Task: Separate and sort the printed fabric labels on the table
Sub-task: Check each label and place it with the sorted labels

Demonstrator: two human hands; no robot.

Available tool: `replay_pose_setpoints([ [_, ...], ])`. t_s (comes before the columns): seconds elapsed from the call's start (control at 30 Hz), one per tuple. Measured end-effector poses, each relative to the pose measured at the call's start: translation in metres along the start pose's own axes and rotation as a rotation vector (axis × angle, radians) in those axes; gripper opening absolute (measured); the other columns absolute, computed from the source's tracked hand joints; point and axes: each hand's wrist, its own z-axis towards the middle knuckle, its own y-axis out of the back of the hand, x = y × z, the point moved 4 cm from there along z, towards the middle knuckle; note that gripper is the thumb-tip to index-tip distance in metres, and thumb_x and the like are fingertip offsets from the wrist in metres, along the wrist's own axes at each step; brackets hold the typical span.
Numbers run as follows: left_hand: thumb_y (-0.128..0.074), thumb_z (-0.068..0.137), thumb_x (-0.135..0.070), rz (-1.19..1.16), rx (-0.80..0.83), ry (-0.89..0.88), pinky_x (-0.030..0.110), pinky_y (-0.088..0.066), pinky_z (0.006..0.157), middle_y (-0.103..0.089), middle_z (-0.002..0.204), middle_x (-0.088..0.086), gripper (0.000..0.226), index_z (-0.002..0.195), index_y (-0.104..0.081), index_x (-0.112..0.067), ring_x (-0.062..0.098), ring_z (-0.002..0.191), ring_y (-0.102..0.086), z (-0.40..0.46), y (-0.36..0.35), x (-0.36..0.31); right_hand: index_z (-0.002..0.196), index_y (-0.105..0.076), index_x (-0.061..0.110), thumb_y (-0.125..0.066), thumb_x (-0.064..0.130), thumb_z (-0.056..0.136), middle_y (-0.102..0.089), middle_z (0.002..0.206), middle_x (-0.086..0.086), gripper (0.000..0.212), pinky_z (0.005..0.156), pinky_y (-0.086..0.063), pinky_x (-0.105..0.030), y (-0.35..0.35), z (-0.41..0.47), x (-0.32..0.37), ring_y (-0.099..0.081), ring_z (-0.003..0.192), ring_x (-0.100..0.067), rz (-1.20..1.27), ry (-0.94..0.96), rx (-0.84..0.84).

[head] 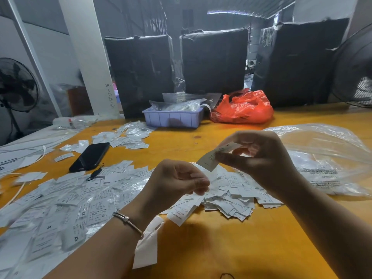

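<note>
Yellow table [231,248]; label [209,159] pinched in right hand [259,158].

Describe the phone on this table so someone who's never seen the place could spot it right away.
Start at the yellow table and look left of the person's left hand, past the spread of white labels. The phone lies flat there with its dark screen up, a small charm on a cord at its near end. It is the only black slab among white scraps.

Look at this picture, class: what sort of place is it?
Probably a garment workshop or packing warehouse: loose printed size labels heaped on a yellow worktable, big black-wrapped bales behind, and a pedestal fan.
</note>
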Motion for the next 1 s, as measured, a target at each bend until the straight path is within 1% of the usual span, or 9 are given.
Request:
replay_pose_setpoints([
  [0.13, -0.075, 0.076, -0.026, -0.03, 0.018, 0.006, 0.024, -0.055, 0.058, -0.075, 0.072, 0.003, 0.017, 0.082, -0.077, -0.01, 0.018, 0.066, -0.071, 0.0, 0.0, -0.001, 0.082, -0.073, 0.013, -0.076, 0.016, 0.072, -0.073, 0.08, 0.005, 0.012, 0.061, -0.054, -0.023, -0.003, -0.001, -0.001, -0.068, 0.07, -0.009, -0.009, -0.002, 0.011],
  [0.27, -0.076, 0.074, -0.026, -0.04, 0.024, 0.002, 0.026, -0.056, 0.057, -0.074, 0.07, 0.003, 0.018, 0.081, -0.076, -0.01, 0.017, 0.063, -0.07, 0.0, 0.0, -0.003, 0.083, -0.074, 0.01, -0.078, 0.016, 0.07, -0.073, 0.078, 0.005, 0.015, 0.063, -0.052, -0.017, -0.006, -0.001, -0.001, -0.069, 0.07, -0.008, 0.033, -0.017, 0.017],
  [0.53, -0.078, 0.07, -0.023, -0.082, 0.015, 0.004, 0.023, -0.055, 0.058, -0.072, 0.067, 0.009, 0.028, 0.079, -0.071, 0.002, 0.019, 0.06, -0.067, 0.0, 0.0, -0.004, 0.08, -0.071, 0.015, -0.075, 0.023, 0.068, -0.072, 0.075, 0.004, 0.016, 0.063, -0.056, -0.023, -0.003, -0.002, 0.001, -0.067, 0.068, -0.012, -0.01, -0.041, -0.06],
  [0.6, -0.077, 0.072, -0.022, -0.098, 0.013, 0.008, 0.022, -0.054, 0.058, -0.071, 0.067, 0.01, 0.026, 0.078, -0.071, 0.002, 0.02, 0.06, -0.066, 0.0, 0.0, -0.005, 0.092, -0.07, 0.021, -0.076, 0.02, 0.071, -0.073, 0.078, 0.007, 0.022, 0.063, -0.057, -0.022, -0.002, -0.002, -0.001, -0.07, 0.073, -0.01, 0.003, -0.063, -0.09],
  [0.63, -0.076, 0.074, -0.022, -0.11, 0.01, 0.013, 0.022, -0.054, 0.058, -0.071, 0.068, 0.011, 0.025, 0.078, -0.071, 0.002, 0.02, 0.061, -0.066, 0.0, 0.0, -0.005, 0.104, -0.067, 0.025, -0.076, 0.015, 0.074, -0.073, 0.084, 0.007, 0.033, 0.062, -0.057, -0.021, 0.001, -0.003, -0.004, -0.071, 0.075, -0.01, -0.005, -0.078, -0.118],
  [0.7, -0.074, 0.076, -0.022, -0.126, 0.001, 0.027, 0.021, -0.052, 0.058, -0.073, 0.07, 0.011, 0.023, 0.081, -0.072, 0.001, 0.022, 0.063, -0.068, -0.001, 0.0, -0.005, 0.122, -0.059, 0.033, -0.071, 0.003, 0.082, -0.071, 0.091, 0.002, 0.051, 0.057, -0.056, -0.021, 0.004, -0.003, -0.009, -0.07, 0.069, -0.011, -0.129, -0.086, -0.156],
  [0.77, -0.072, 0.077, -0.021, -0.128, -0.006, 0.039, 0.02, -0.051, 0.058, -0.074, 0.072, 0.011, 0.022, 0.083, -0.073, 0.0, 0.022, 0.064, -0.07, -0.001, -0.001, -0.005, 0.117, -0.062, 0.034, -0.061, -0.004, 0.086, -0.071, 0.081, 0.002, 0.049, 0.048, -0.05, -0.021, 0.003, -0.003, -0.013, -0.064, 0.057, -0.01, -0.237, -0.11, -0.142],
  [0.87, -0.073, 0.076, -0.018, -0.136, 0.008, 0.045, 0.021, -0.051, 0.057, -0.074, 0.071, 0.012, 0.02, 0.082, -0.073, 0.002, 0.02, 0.062, -0.069, -0.001, -0.002, -0.006, 0.112, -0.067, 0.033, -0.052, -0.01, 0.086, -0.066, 0.067, 0.006, 0.053, 0.044, -0.039, -0.012, -0.004, -0.004, -0.019, -0.055, 0.049, -0.005, -0.188, -0.187, -0.062],
  [1.0, -0.076, 0.074, -0.02, -0.136, 0.023, 0.058, 0.025, -0.052, 0.057, -0.072, 0.067, 0.01, 0.023, 0.08, -0.071, 0.001, 0.019, 0.06, -0.066, -0.002, -0.002, -0.008, 0.116, -0.065, 0.039, -0.051, -0.004, 0.088, -0.068, 0.069, 0.0, 0.054, 0.042, -0.048, -0.022, -0.006, -0.005, -0.021, -0.058, 0.042, -0.02, -0.138, -0.225, 0.036],
])
